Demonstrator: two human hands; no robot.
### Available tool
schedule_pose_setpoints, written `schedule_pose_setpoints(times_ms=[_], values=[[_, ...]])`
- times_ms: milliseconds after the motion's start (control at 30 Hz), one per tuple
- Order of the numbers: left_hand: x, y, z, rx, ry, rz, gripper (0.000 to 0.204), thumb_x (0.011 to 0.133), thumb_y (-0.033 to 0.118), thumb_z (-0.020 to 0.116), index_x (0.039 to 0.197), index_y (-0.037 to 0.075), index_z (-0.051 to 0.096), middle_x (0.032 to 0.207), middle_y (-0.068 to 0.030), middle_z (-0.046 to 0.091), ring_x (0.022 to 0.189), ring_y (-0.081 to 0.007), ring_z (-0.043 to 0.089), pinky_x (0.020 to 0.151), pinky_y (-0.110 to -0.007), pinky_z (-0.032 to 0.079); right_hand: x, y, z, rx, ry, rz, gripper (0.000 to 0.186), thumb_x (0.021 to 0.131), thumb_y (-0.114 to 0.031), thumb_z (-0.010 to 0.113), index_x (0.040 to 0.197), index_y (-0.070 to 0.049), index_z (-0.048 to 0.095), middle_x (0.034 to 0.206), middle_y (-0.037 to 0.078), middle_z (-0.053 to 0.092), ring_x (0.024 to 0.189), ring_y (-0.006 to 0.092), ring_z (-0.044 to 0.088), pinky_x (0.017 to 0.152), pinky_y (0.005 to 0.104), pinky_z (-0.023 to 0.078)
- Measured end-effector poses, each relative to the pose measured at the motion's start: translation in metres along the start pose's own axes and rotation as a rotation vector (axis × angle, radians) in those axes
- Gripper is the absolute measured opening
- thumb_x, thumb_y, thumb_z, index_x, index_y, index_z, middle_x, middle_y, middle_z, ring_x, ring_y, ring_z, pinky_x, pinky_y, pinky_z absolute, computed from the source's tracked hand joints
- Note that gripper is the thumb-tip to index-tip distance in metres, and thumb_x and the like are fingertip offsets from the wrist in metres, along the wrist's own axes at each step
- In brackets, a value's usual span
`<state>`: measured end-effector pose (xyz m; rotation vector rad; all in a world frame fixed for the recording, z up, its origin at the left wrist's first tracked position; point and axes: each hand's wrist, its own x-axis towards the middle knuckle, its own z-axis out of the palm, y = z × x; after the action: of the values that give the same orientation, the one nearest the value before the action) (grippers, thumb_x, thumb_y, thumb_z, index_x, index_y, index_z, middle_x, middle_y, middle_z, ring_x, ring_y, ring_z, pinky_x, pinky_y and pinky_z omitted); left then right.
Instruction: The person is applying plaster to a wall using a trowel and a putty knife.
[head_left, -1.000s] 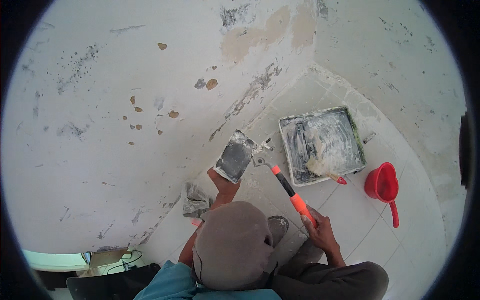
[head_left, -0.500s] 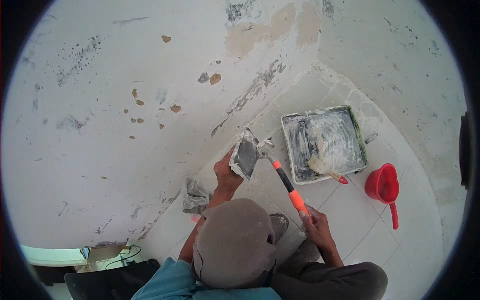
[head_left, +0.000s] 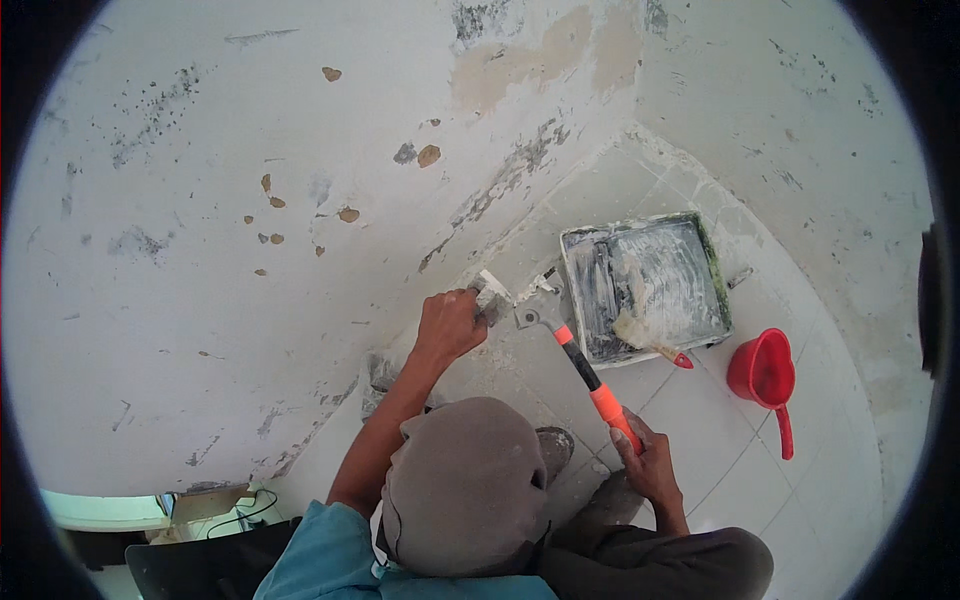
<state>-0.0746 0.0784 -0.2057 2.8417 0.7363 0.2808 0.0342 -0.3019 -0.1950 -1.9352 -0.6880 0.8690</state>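
My left hand [head_left: 450, 322] is closed on a putty-smeared rectangular plate [head_left: 493, 298], turned nearly edge-on beside the wall's foot. A dark flat face of it was visible earlier. In my right hand [head_left: 650, 460] is a long-handled tool [head_left: 583, 367] with an orange-and-black grip and a flat grey metal head. The head, streaked with white putty, lies close to the plate's right side; whether they touch I cannot tell. The tool's exact kind is unclear.
A putty-coated black tray [head_left: 590, 345] stands on the tiles, with a red-handled brush [head_left: 660, 347] across its front edge. Right of it is a red dipper [head_left: 762, 370]. A clear plastic bag [head_left: 380, 378] lies by the patchy wall [head_left: 250, 330]. A black chair [head_left: 205, 565] is lower left.
The plate has turned from showing its dark face to nearly edge-on, and my left hand has shifted. The tool in my right hand has moved slightly down and right.
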Motion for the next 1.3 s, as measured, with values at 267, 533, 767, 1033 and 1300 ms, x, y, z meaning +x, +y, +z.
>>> schedule_pose_setpoints(times_ms=[267, 533, 767, 1033, 1300], values=[[0.004, -0.001, -0.001, 0.079, -0.092, 0.164, 0.017, 0.072, 0.013, 0.067, 0.082, 0.0, 0.066, 0.08, -0.0202, 0.068, 0.072, -0.0394, 0.069, 0.067, -0.049, 0.056, 0.0, -0.002, 0.003, -0.02, -0.005, -0.023, 0.047, 0.104, -0.026, 0.062, 0.14, 0.004, 0.057, 0.115, 0.029, 0.072, 0.107, 0.0338, 0.073, 0.093, 0.0387, 0.053], [0.01, -0.005, 0.004, 0.128, -0.233, 0.241, 0.013, 0.07, 0.007, 0.065, 0.081, -0.001, 0.064, 0.079, -0.0222, 0.067, 0.072, -0.0411, 0.069, 0.066, -0.049, 0.055, -0.001, 0.003, 0.015, 0.036, -0.016, 0.012, 0.045, 0.105, -0.025, 0.06, 0.139, 0.004, 0.057, 0.114, 0.023, 0.073, 0.109, 0.0258, 0.07, 0.098, 0.0361, 0.05], [0.0, -0.003, 0.012, 0.105, -0.285, 0.194, 0.016, 0.067, 0.009, 0.068, 0.078, -0.001, 0.064, 0.079, -0.0226, 0.067, 0.075, -0.0423, 0.069, 0.069, -0.052, 0.055, 0.002, 0.016, 0.024, 0.06, -0.117, 0.161, 0.048, 0.105, -0.027, 0.06, 0.14, 0.005, 0.056, 0.128, 0.029, 0.067, 0.12, 0.0314, 0.067, 0.102, 0.0384, 0.05], [-0.049, 0.041, 0.049, -0.064, -0.424, 0.23, 0.028, 0.069, 0.012, 0.071, 0.095, 0.002, 0.068, 0.083, -0.0214, 0.069, 0.081, -0.0418, 0.069, 0.072, -0.051, 0.055, 0.022, -0.006, 0.016, 0.184, 0.018, 0.132, 0.047, 0.105, -0.028, 0.06, 0.141, 0.002, 0.058, 0.08, 0.006, 0.058, 0.074, 0.0143, 0.053, 0.073, 0.0333, 0.049], [-0.017, 0.004, 0.016, 0.07, -0.268, 0.002, 0.022, 0.067, 0.017, 0.072, 0.078, -0.002, 0.067, 0.08, -0.0237, 0.068, 0.079, -0.042, 0.068, 0.075, -0.052, 0.055, 0.008, 0.01, 0.014, 0.11, -0.042, 0.035, 0.046, 0.106, -0.029, 0.061, 0.141, 0.001, 0.059, 0.078, 0.0, 0.059, 0.069, 0.0079, 0.051, 0.065, 0.0279, 0.046]])
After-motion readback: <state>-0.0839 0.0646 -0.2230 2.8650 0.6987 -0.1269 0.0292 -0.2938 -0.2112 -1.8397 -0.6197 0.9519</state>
